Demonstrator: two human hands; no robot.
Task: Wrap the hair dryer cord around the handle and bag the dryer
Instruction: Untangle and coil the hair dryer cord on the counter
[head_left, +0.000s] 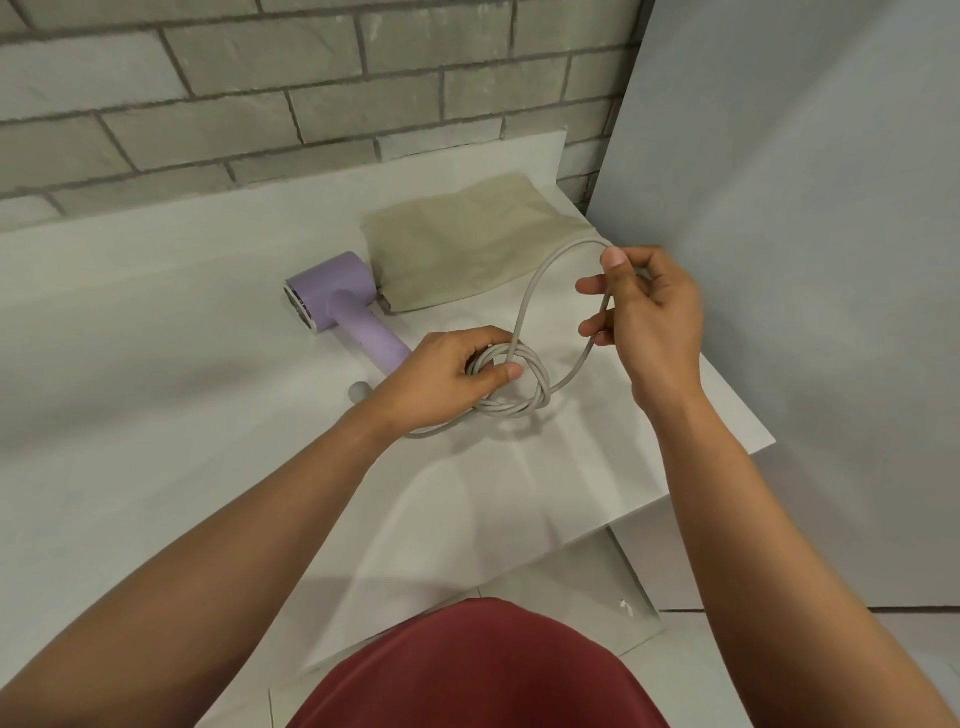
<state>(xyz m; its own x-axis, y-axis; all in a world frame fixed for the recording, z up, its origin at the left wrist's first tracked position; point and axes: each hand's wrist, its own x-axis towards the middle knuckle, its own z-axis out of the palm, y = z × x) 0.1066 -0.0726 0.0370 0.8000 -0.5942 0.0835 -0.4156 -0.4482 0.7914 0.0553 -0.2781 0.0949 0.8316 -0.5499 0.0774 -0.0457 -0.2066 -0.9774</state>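
Note:
A lilac hair dryer (340, 301) lies on its side on the white counter (156, 322), handle pointing toward me. Its grey cord (535, 291) is gathered into a small coil in front of the handle's end. My left hand (447, 379) grips that coil between thumb and fingers. From the coil a tall loop of cord rises to my right hand (644, 312), which pinches it between thumb and fingers above the counter. A beige cloth bag (467, 244) lies flat behind the dryer, near the back right corner. The cord's plug is hidden.
A grey brick wall (311, 78) runs along the back of the counter. A pale panel (805, 260) stands close on the right. The counter's right edge (727, 395) drops off just beyond my right hand. A small grey round piece (358, 391) sits by the handle's end.

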